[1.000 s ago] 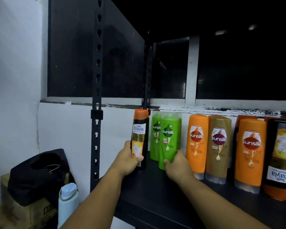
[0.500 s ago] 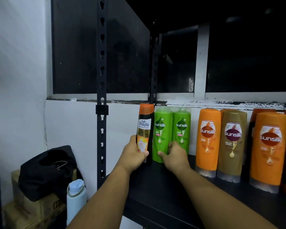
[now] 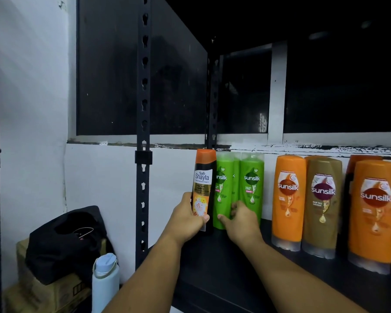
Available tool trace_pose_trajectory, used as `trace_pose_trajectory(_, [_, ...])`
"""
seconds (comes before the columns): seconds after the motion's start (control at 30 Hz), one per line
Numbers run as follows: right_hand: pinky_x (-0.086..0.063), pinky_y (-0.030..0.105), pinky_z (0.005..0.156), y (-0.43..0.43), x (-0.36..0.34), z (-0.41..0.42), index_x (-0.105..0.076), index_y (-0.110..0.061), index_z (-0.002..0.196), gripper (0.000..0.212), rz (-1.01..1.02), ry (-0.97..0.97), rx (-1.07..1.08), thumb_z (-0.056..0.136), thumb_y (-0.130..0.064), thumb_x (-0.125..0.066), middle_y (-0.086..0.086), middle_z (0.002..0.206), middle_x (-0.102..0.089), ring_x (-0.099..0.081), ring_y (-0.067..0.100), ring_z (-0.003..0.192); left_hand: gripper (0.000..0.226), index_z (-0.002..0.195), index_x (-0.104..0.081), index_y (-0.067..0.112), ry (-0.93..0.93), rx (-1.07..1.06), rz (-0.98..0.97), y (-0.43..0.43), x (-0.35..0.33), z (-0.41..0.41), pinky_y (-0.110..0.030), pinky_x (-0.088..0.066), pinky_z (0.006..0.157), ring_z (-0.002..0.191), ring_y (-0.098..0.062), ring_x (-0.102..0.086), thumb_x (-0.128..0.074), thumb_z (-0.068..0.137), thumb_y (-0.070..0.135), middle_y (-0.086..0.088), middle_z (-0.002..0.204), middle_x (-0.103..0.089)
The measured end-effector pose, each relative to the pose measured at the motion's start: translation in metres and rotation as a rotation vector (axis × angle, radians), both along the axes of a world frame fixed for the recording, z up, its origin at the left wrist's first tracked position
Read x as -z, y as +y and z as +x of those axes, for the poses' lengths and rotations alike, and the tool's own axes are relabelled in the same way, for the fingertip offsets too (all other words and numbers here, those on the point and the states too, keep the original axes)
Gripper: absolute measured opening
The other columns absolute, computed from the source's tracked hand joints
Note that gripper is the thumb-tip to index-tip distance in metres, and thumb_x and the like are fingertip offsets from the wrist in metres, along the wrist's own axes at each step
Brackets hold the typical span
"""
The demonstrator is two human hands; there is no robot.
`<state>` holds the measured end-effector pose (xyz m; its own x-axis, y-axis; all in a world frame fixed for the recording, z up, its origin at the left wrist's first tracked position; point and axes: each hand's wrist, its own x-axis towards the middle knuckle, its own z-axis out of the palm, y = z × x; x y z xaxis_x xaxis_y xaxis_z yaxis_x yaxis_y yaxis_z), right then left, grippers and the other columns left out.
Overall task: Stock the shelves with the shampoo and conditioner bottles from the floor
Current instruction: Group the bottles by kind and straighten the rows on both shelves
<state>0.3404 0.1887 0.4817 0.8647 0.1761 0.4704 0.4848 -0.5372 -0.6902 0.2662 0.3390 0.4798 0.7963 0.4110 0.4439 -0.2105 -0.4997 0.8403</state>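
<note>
Left hand [image 3: 186, 220] grips the black bottle [image 3: 203, 188] upright on the dark shelf [image 3: 224, 267], just left of the green bottles [image 3: 239, 188]. Right hand [image 3: 240, 220] cups those green bottles low, fingers curled against them.

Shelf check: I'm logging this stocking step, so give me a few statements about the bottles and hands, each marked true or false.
1. The left hand holds the black Safi Shayla bottle upright at the shelf's left end. True.
2. The right hand rests on an orange bottle. False: its grip is on the green Sunsilk bottles.
3. The Shayla bottle has a green cap. False: the cap is orange.
4. An orange Sunsilk bottle stands just left of the brown Sunsilk bottle. True.
5. The pale blue flask stands on the shelf. False: it stands lower, left of the shelf, beside the black bag.
</note>
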Motion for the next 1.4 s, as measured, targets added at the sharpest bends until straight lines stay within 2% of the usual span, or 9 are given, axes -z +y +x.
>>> trace_pose_trajectory(0.17, [-0.053,0.036,0.094,-0.010,0.000,-0.012,-0.054,-0.008,0.133,0.053,-0.116,0.019,0.007,0.091,-0.033,-0.073,0.011,0.122,-0.066,-0.063,0.027,0.114,0.051,0.121,-0.053,0.028,0.003,-0.001,-0.002,-0.002,-0.003,-0.005,-0.043,-0.059,0.092,0.099,-0.015,-0.068,-0.074,0.078,0.011,0.004,0.107,-0.069])
trace_pose_trajectory(0.3, [-0.047,0.029,0.101,-0.047,-0.005,-0.043,-0.054,-0.010,0.137,0.052,-0.426,0.004,-0.130,0.094,-0.037,-0.066,0.008,0.134,-0.063,-0.059,0.024,0.124,0.049,0.118,-0.054,0.024,-0.005,-0.044,0.042,-0.009,-0.007,-0.012,-0.039,-0.058,0.089,0.094,-0.016,-0.068,-0.078,0.078,0.009,0.004,0.102,-0.069])
trace_pose_trajectory(0.4, [-0.034,0.029,0.115,-0.092,-0.011,-0.075,-0.042,-0.019,0.152,0.058,-0.709,0.008,-0.276,0.102,-0.048,-0.048,0.002,0.157,-0.044,-0.042,0.020,0.143,0.050,0.118,-0.052,0.022,0.014,-0.070,0.069,-0.015,-0.012,-0.024,-0.037,-0.056,0.087,0.097,-0.022,-0.068,-0.080,0.079,0.009,0.001,0.103,-0.069])
trace_pose_trajectory(0.53, [-0.017,0.030,0.121,-0.171,-0.023,-0.108,-0.028,-0.032,0.158,0.067,-0.866,0.165,-0.276,0.100,-0.064,-0.037,-0.010,0.166,-0.022,-0.022,0.016,0.153,0.051,0.121,-0.048,0.023,0.082,-0.053,0.135,-0.038,-0.016,-0.044,-0.032,-0.049,0.084,0.099,-0.022,-0.064,-0.079,0.082,0.012,-0.001,0.111,-0.067])
trace_pose_trajectory(0.7, [-0.015,0.034,0.123,-0.257,-0.033,-0.125,-0.024,-0.042,0.157,0.069,-0.899,0.312,-0.178,0.096,-0.073,-0.035,-0.015,0.166,-0.019,-0.021,0.013,0.152,0.056,0.129,-0.046,0.026,0.136,-0.031,0.222,-0.073,-0.013,-0.064,-0.036,-0.049,0.089,0.103,-0.021,-0.062,-0.080,0.085,0.022,0.001,0.118,-0.066])
trace_pose_trajectory(0.9, [-0.019,0.042,0.123,-0.313,-0.031,-0.123,-0.025,-0.041,0.157,0.085,-0.863,0.385,-0.008,0.086,-0.085,-0.034,-0.006,0.167,-0.023,-0.024,0.021,0.152,0.065,0.137,-0.045,0.025,0.144,0.131,0.307,-0.148,-0.016,-0.070,-0.032,-0.044,0.090,0.107,-0.014,-0.059,-0.082,0.084,0.026,0.006,0.124,-0.063])
trace_pose_trajectory(1.07, [-0.025,0.034,0.119,-0.326,-0.007,-0.127,-0.036,-0.032,0.155,0.077,-0.602,0.290,-0.001,0.091,-0.074,-0.044,-0.004,0.163,-0.033,-0.032,0.018,0.149,0.065,0.132,-0.047,0.028,0.144,0.232,0.328,-0.216,-0.015,-0.046,-0.036,-0.050,0.097,0.110,-0.018,-0.065,-0.085,0.079,0.027,0.007,0.121,-0.067])
trace_pose_trajectory(1.2, [-0.034,0.032,0.116,-0.327,-0.002,-0.123,-0.040,-0.026,0.154,0.079,-0.531,0.233,0.038,0.090,-0.070,-0.052,-0.001,0.157,-0.043,-0.041,0.018,0.143,0.061,0.126,-0.049,0.027,0.103,0.274,0.297,-0.247,-0.010,-0.027,-0.042,-0.052,0.101,0.111,-0.017,-0.065,-0.087,0.079,0.028,0.006,0.120,-0.068])
trace_pose_trajectory(1.4, [-0.034,0.034,0.117,-0.327,0.001,-0.118,-0.040,-0.026,0.154,0.079,-0.510,0.213,0.042,0.089,-0.070,-0.054,-0.001,0.158,-0.042,-0.040,0.018,0.143,0.049,0.118,-0.058,0.020,0.163,0.182,0.433,-0.258,-0.001,-0.016,-0.038,-0.054,0.089,0.103,-0.018,-0.063,-0.079,0.085,0.048,0.004,0.112,-0.066])
